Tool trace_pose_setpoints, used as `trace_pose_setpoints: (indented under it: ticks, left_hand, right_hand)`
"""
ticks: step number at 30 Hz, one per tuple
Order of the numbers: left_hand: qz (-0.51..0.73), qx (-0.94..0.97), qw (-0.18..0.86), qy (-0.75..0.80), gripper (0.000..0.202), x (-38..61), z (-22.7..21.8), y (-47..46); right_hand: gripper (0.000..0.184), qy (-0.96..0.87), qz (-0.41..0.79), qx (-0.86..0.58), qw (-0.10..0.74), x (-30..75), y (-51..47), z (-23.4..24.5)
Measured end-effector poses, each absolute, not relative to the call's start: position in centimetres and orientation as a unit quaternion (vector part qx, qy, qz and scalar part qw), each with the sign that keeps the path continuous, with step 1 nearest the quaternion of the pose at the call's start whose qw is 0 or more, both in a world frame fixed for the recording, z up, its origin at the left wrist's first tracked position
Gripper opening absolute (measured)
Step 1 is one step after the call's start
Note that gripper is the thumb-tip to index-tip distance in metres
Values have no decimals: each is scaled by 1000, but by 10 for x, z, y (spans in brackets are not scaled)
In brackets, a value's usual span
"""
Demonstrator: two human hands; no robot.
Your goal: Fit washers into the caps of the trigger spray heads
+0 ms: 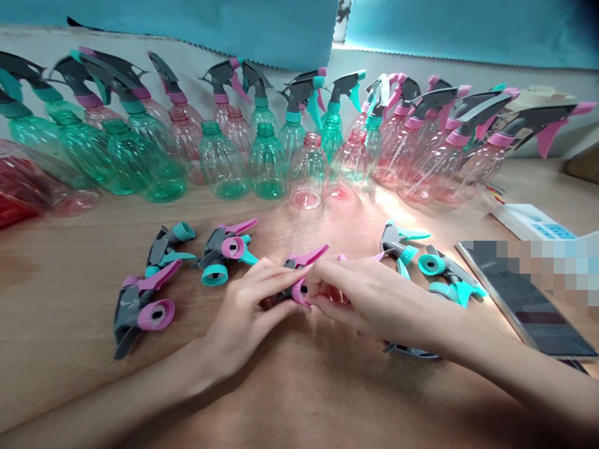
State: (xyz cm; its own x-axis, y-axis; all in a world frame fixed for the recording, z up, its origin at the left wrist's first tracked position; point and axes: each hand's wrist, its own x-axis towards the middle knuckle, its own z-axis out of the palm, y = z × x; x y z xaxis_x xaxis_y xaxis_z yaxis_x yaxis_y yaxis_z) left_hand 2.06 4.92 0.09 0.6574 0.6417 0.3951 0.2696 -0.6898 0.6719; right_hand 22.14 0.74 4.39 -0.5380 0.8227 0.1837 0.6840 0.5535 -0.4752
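A grey-and-pink trigger spray head point(299, 291) lies low over the table with its pink collar turned toward me. My left hand point(253, 299) is closed around it, fingers over the grey body and thumb under the collar. At the collar's opening, my right hand point(360, 290) has its fingertips pinched together; whatever they hold is hidden. Left of my hands are a grey-and-pink spray head point(140, 308), a grey-and-turquoise spray head point(168, 249) and a pink-collared spray head point(227, 246). Beyond my right hand lie turquoise spray heads point(447, 274), some partly covered by the hand.
Several clear green bottles point(266, 165) and pink bottles point(306, 174) line the back of the wooden table point(299, 399), many topped with spray heads. A dark phone-like slab point(524, 299) lies at right, near a white power strip point(533, 221). Blue cloth point(187, 28) hangs behind.
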Motion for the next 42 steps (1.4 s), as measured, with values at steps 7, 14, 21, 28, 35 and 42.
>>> trace_pose_setpoints:
  ticks: [7,14,21,28,35,42]
  left_hand:
    - [336,867,275,246,30,20,-2,48]
    - [323,871,260,266,26,19,-1,47]
    - [327,877,260,237,22,22,-2,47]
    - [316,908,213,172,29,22,1,43]
    - [334,912,193,139,20,20,1,40]
    - [377,907,115,150,19,21,1,39]
  right_hand:
    - [16,-810,252,-454,275,212,4,30]
    - [14,-827,177,-466,260,207,3,26]
    - [4,-823,257,-479,165,223,5,49]
    - [9,-885,112,-442,98,237,3,65]
    - [19,-921,-27,-376,99,229,-8,70]
    - [26,-930,-53,-324,167,220,-9,66]
